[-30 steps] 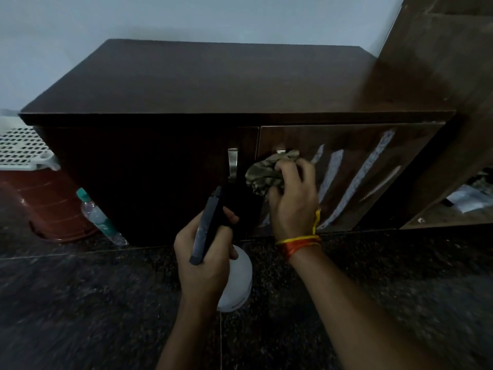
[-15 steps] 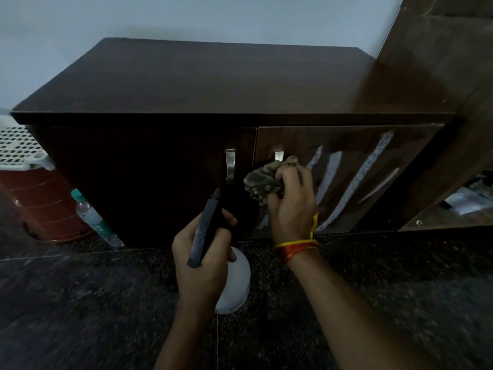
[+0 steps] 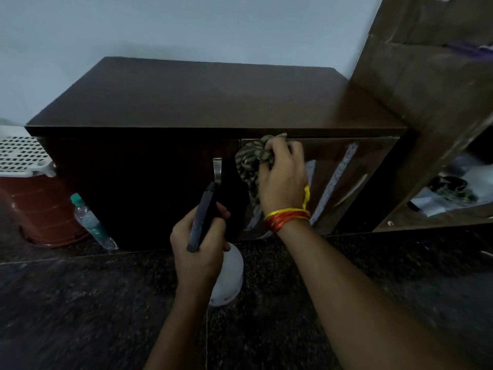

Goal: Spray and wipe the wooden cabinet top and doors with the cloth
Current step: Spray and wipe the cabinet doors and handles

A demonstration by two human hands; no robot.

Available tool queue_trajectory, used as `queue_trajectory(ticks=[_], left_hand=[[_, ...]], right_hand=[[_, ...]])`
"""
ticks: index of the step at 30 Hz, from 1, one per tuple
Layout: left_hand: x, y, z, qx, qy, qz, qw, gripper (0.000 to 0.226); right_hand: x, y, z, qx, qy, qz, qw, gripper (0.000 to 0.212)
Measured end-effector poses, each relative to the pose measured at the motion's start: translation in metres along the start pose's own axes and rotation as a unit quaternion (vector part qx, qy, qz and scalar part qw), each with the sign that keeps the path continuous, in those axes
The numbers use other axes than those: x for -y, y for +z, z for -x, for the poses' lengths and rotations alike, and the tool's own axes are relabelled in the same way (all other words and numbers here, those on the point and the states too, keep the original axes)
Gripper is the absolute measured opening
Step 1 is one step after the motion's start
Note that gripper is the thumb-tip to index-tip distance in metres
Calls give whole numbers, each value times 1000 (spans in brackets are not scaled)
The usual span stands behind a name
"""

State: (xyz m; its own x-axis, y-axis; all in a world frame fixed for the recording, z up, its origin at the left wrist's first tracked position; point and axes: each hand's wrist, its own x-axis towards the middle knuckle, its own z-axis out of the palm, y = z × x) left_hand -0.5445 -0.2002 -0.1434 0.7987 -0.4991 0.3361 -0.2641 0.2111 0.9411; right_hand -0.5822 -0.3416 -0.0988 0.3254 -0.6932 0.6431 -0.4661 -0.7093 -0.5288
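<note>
While the right hand (image 3: 284, 180) presses the bunched camouflage cloth (image 3: 252, 160) against the top inner corner of the right cabinet door (image 3: 346, 166), wipe in overlapping strokes, keeping the left hand (image 3: 198, 249), gripping the spray bottle (image 3: 226, 279), aimed away.

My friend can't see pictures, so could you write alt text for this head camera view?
A person's right hand presses a bunched patterned cloth against the top of a dark wooden cabinet's right door, while the left hand grips a spray bottle in front of the cabinet. A plastic water bottle leans at the cabinet's left.
</note>
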Motion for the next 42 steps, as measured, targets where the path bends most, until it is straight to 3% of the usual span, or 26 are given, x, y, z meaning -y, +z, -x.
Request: queue_trajectory(ticks=[7,11,15,21,27,42], left_hand=[[-5,32,7,2,0,1,1000,16],[0,56,17,-13,-4,-2,1000,28],[0,78,28,-23,-34,-18,999,17],[0,90,39,-25,-39,-32,998,21],[2,108,43,-46,-47,-36,997,27],[16,147,67,-7,-50,-76,996,30]], right_hand=[[-26,-42,-25,-37,34,5,999,23],[-42,-54,-26,-33,22,3,999,25],[-64,-69,-22,-58,64,3,996,26],[-97,-89,-15,-61,140,-8,988,26],[-123,-113,2,-54,156,2,986,26],[-161,-127,20,-76,207,0,975,26]])
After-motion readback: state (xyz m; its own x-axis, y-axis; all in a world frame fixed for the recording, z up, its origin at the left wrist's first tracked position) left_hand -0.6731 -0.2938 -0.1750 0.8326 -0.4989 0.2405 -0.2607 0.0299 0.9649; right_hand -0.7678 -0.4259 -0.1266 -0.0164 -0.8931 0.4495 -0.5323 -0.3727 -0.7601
